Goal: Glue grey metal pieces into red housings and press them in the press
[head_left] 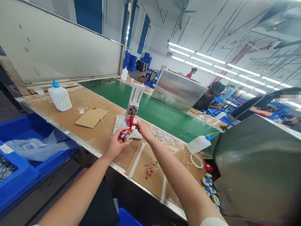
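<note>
Red toy piece [124, 134] — left hand [115, 145] fingers grasping it | right hand [144, 130] fingers pinching press lever [131, 121]

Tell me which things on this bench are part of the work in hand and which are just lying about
In use: left hand holding a small coloured part; right hand at the red lever of the small press.

Lying about: cardboard scrap, upright glue bottle, tipped bottle, tape ring, blue bin.
</note>
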### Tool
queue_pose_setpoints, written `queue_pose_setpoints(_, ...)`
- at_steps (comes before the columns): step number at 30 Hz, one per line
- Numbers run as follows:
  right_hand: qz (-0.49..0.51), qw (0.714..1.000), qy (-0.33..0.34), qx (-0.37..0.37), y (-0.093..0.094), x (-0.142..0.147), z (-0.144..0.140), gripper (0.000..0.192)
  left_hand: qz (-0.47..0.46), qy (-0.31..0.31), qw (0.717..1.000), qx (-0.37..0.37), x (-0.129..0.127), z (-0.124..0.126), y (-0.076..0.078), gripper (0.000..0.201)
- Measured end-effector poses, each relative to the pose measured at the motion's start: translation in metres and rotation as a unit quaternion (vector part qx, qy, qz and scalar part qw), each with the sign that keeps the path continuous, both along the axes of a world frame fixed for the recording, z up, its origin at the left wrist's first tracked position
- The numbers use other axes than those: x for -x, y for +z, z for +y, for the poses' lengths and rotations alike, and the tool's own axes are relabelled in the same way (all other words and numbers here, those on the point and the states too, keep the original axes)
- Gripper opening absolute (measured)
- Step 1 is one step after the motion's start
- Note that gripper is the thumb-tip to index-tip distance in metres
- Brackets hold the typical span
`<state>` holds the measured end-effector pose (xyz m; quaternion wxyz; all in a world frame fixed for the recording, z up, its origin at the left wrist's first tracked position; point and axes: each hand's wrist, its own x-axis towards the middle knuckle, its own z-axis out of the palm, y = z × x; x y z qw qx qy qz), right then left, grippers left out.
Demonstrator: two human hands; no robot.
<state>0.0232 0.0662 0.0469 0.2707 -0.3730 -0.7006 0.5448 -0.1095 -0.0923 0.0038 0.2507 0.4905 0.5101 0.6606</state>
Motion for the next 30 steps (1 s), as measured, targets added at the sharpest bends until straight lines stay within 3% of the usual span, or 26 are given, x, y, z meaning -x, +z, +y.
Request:
queue_pose_setpoints(3, 0.064, 0.988, 0.044, 0.135, 0.024, 0.021, -0.006, 0.06, -0.121, 0.061, 0.989, -0.056, 0.02, 0.005, -0.007, 0.063)
queue_pose_setpoints(5, 0.162, 0.967, 0.097, 0.173, 0.049, 0.024, -0.012, 0.061, -0.172, 0.076, 0.98, -0.06, 0.032, 0.015, -0.012, 0.066)
queue_pose_setpoints(9, 0.3, 0.931, 0.143, 0.154, 0.107, 0.031, -0.008, 0.048, -0.207, 0.038, 0.977, -0.03, 0.046, 0.034, -0.02, 0.073)
queue_pose_setpoints(12, 0.307, 0.939, 0.117, 0.103, 0.122, 0.038, 0.01, 0.046, -0.213, -0.002, 0.977, 0.0, 0.046, 0.042, -0.027, 0.077)
queue_pose_setpoints(14, 0.26, 0.964, 0.047, 0.028, 0.106, 0.04, 0.023, 0.047, -0.217, -0.012, 0.976, 0.026, 0.045, 0.044, -0.031, 0.079)
queue_pose_setpoints(17, 0.105, 0.981, -0.118, -0.11, 0.053, 0.038, 0.034, 0.045, -0.227, -0.004, 0.972, 0.057, 0.045, 0.044, -0.034, 0.072)
queue_pose_setpoints(20, 0.019, 0.986, -0.118, -0.121, -0.002, 0.038, 0.032, 0.047, -0.181, 0.015, 0.982, 0.061, 0.049, 0.045, -0.03, 0.061)
queue_pose_setpoints(22, -0.009, 0.99, -0.082, -0.116, -0.026, 0.042, 0.028, 0.051, -0.098, 0.026, 0.994, 0.047, 0.054, 0.048, -0.024, 0.053)
queue_pose_setpoints(25, -0.037, 0.992, -0.047, -0.115, -0.041, 0.044, 0.027, 0.048, 0.019, 0.049, 0.998, 0.024, 0.063, 0.057, -0.013, 0.042)
queue_pose_setpoints(30, -0.082, 0.984, -0.075, -0.14, -0.032, 0.002, 0.034, 0.045, 0.081, 0.096, 0.989, 0.084, 0.075, 0.074, -0.002, 0.048)
